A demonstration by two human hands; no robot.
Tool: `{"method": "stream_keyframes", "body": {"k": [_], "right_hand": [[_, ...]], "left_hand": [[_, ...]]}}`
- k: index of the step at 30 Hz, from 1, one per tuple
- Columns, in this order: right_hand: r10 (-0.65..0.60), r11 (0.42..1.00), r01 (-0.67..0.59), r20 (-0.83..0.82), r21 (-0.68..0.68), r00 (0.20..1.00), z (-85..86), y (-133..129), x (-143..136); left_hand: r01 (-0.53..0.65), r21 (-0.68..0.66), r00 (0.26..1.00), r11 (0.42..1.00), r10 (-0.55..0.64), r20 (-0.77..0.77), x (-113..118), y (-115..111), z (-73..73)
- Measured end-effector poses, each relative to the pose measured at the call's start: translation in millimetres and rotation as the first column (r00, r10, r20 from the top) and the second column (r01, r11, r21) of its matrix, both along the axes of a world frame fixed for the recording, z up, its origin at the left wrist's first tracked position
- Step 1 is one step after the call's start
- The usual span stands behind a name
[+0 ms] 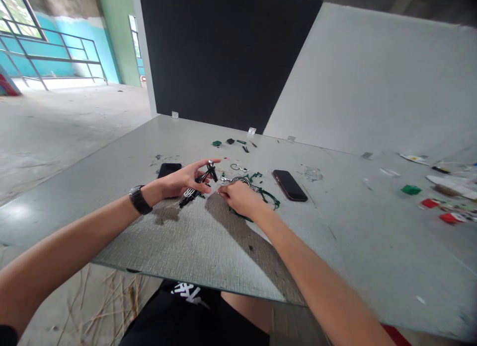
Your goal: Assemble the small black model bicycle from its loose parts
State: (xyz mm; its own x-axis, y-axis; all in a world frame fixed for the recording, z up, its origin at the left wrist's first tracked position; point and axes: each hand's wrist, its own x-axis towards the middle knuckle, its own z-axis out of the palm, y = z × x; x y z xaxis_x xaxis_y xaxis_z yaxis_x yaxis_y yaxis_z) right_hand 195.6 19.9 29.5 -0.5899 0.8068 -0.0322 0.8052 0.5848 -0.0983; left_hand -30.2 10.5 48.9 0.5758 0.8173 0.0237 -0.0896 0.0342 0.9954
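Observation:
My left hand (182, 180) grips a black and silver model part (198, 183), shaped like a small bike frame, between thumb and fingers, tilted above the table. To its right, my right hand (238, 196) is closed in a pinch, its fingertips apart from that part. Whatever it pinches is too small or hidden to make out. Behind and under the right hand lie green curved model pieces (274, 199) and a small spoked wheel (240, 179), partly covered by the hand. Just beyond them is a little silver ring piece (235, 167).
A dark phone (290, 185) lies to the right of my hands, and a black flat object (169, 170) sits behind my left wrist. Small green and black pieces (217, 143) are scattered toward the upright board (223, 58). Red-tipped items (450, 218) and a green block (411, 189) lie far right.

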Motion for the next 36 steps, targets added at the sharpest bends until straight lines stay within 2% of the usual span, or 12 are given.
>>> {"method": "stream_keyframes", "body": {"k": [19,36], "right_hand": [[0.005,0.999,-0.007,0.061,0.046,0.998,-6.3,4.9,5.3],[-0.013,0.999,0.008,0.095,0.052,0.995,-0.6,0.2,2.0]], "left_hand": [[0.006,-0.014,1.0,1.0,-0.006,-0.007,0.0,-0.8,1.6],[-0.001,-0.005,1.0,1.0,0.001,-0.004,0.0,0.3,0.1]]}}
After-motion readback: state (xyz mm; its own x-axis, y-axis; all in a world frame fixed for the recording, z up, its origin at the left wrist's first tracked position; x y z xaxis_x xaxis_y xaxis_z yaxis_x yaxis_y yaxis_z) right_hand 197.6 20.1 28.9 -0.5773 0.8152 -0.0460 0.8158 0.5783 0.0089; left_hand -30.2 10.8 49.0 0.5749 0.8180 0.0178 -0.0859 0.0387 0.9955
